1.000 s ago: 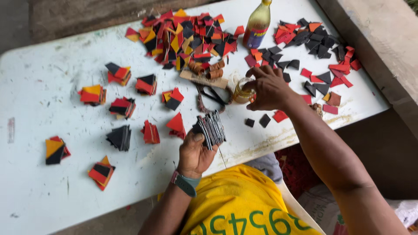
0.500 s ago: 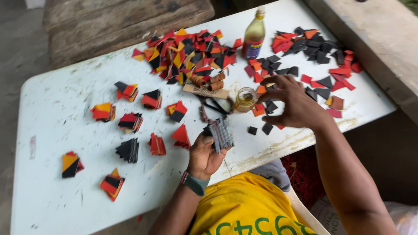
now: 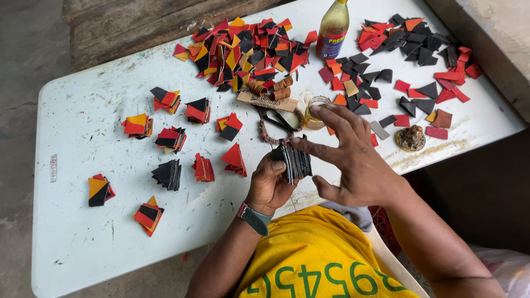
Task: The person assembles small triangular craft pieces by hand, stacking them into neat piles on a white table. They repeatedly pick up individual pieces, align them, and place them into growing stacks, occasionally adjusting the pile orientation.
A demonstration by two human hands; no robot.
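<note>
My left hand clamps a stack of dark pieces over the table's near edge; my right hand hovers spread, fingertips touching it. Several small piles are sorted — big heaps remain loose.

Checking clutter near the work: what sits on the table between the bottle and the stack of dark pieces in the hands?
Head view: between the bottle and the held stack lie loose dark and red pieces, a small glass jar and scissors.
</note>
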